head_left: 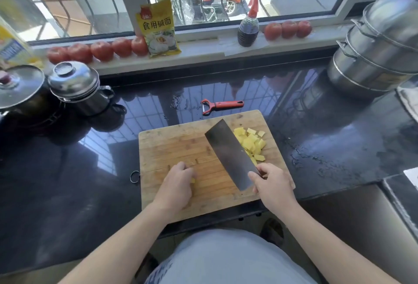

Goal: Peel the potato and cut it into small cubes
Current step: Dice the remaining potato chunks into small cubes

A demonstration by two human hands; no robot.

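We work at a dark, glossy worktop below a barred window; its sill carries red tomatoes, a yellow packet and a dark bottle. At far left stand two lidded steel pots. A rectangular bamboo board lies near the front edge. Our left hand rests on the board with fingers curled over a small yellow potato piece, mostly hidden. A red peeler lies behind the board, handle pointing right. Our right hand grips the cleaver at its handle; the broad flat blade runs diagonally, its far end pointing away and left. Pale yellow potato cubes are heaped at the board's far right, just beside the blade. Stacked steel steamer tiers stand at far right.
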